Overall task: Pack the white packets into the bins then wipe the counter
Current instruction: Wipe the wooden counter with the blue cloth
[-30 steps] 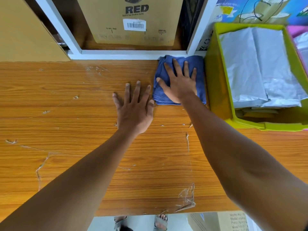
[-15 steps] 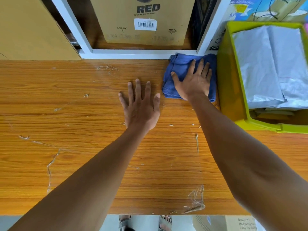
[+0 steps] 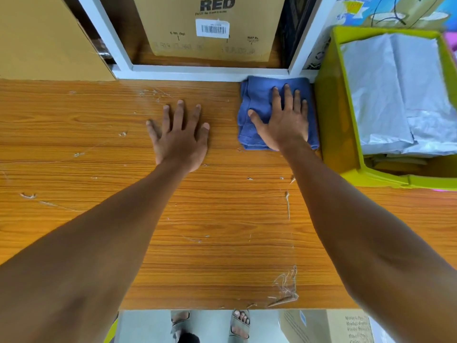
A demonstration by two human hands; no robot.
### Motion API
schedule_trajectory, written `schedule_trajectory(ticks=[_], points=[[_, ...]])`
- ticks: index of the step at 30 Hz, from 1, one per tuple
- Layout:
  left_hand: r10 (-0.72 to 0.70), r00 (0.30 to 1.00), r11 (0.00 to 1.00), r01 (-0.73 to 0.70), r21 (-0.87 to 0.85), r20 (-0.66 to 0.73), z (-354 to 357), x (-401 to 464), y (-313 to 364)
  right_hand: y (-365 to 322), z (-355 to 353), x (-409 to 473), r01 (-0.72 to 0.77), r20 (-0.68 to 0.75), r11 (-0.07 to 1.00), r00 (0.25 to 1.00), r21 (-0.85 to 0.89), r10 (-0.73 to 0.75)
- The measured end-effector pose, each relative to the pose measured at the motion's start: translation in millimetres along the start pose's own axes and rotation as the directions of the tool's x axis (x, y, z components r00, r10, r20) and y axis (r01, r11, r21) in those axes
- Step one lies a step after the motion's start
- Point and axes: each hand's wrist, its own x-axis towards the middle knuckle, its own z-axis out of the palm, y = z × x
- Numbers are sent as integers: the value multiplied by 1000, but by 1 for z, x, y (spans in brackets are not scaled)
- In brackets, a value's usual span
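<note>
A folded blue cloth (image 3: 257,100) lies on the wooden counter (image 3: 222,219) at its back edge, right beside the yellow-green bin (image 3: 331,125). My right hand (image 3: 284,122) presses flat on the cloth, fingers straight and spread. My left hand (image 3: 180,137) rests palm down on the bare counter to the cloth's left, fingers spread. The bin holds several white packets (image 3: 395,95) lying flat inside it.
A white shelf frame (image 3: 197,71) borders the counter's back, with a cardboard box marked RED (image 3: 212,28) behind it. Another brown box (image 3: 44,38) stands at the back left. A pink bin edge (image 3: 451,40) shows far right. The counter's film is scratched and peeling near the front edge.
The cloth and my right hand stay at the back beside the bin; the right hand's fingers turned more upright on the cloth. My left hand stays flat. The camera view shifted slightly.
</note>
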Motion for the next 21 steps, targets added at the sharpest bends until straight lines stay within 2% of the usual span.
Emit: schedule_trajectory(ticks=[7,12,15,17,21], points=[[5,1000,1000,-5,2,-3,1,-1,2,-8,1,1,-18,-7,1000,1000,20,18],[12,1000,999,-13,-32,-13,1,1,2,-58,8,-16,175,-4,980,985,92,-175],[14,1000,999,-15,-43,-15,0,3,0,-44,6,-7,220,6,971,975,88,-222],[20,1000,999,-20,-46,-14,-1,2,-1,-20,4,-1,162,4,984,987,72,-163],[12,1000,999,-12,-39,1,-1,2,0,19,1,5,-48,31,998,998,48,47]])
